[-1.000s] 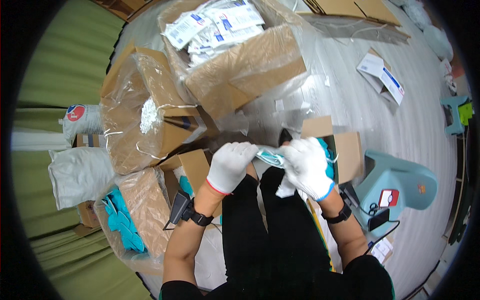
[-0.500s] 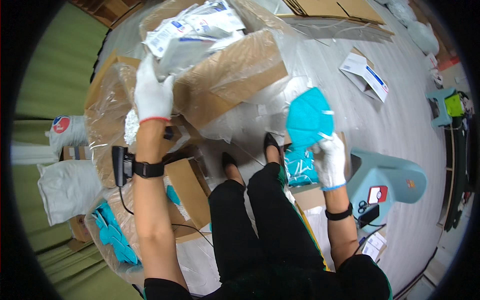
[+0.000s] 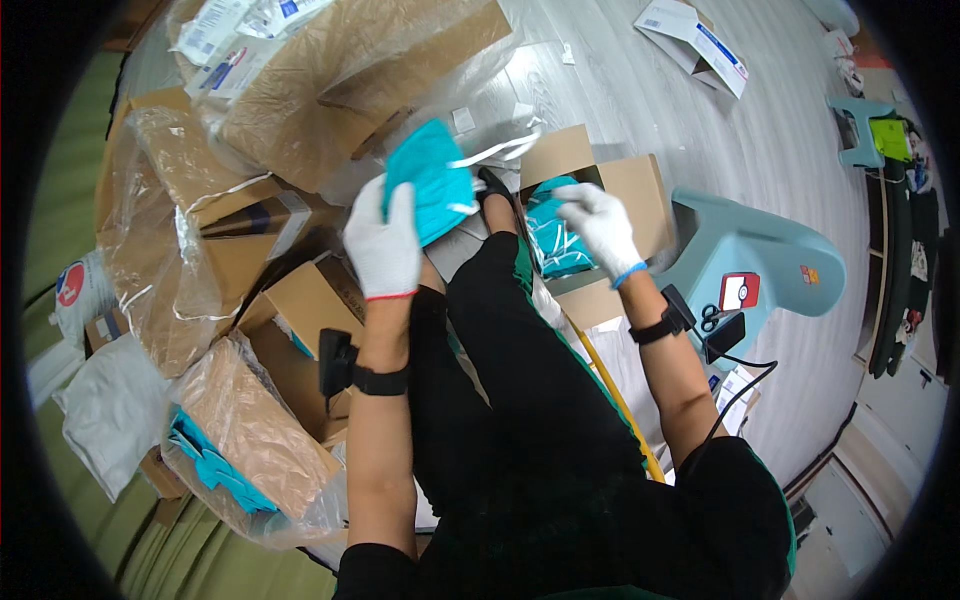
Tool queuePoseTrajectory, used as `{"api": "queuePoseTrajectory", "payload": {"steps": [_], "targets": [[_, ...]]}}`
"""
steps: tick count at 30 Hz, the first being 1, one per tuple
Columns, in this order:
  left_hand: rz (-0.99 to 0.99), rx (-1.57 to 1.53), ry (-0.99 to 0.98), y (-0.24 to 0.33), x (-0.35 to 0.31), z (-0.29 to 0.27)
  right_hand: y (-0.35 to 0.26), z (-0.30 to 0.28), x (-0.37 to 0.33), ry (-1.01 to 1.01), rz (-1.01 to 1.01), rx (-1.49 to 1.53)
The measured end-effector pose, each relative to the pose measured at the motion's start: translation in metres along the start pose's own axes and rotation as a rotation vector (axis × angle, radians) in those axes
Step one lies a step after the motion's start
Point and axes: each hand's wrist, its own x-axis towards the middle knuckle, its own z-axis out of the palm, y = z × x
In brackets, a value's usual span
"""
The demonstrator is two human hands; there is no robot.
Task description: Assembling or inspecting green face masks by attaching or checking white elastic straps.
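Observation:
A teal folded face mask (image 3: 428, 185) with white straps is in my left hand (image 3: 384, 245), gloved in white and closed around its left edge. The straps swing out loosely to the right. My right hand (image 3: 602, 225), also in a white glove, hovers over an open cardboard box (image 3: 635, 205) of teal masks (image 3: 560, 240). Its fingers are drawn together; whether anything small is between the fingertips I cannot make out. The masks in the box lie piled with their white straps showing.
A plastic-lined carton (image 3: 420, 70) at the upper left holds white packets (image 3: 240, 65). At lower left, a lined box (image 3: 260, 420) contains more teal masks. On the right, a light blue stool (image 3: 770, 265) carries scissors and a phone. A white box (image 3: 695, 45) lies on the floor.
The mask has passed from my right hand to my left. My left hand has come down from the packets toward the middle; my right hand has moved left over the box. The view has shifted.

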Motion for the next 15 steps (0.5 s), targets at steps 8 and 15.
{"api": "queuePoseTrajectory", "payload": {"steps": [8, 15], "targets": [[-0.234, 0.135, 0.136, -0.062, -0.030, -0.006, 0.202, -0.036, 0.060, 0.108, 0.283, -0.699], [-0.397, 0.054, 0.092, -0.072, -0.014, -0.007, 0.197, 0.010, 0.081, 0.052, 0.227, -0.762]]}}
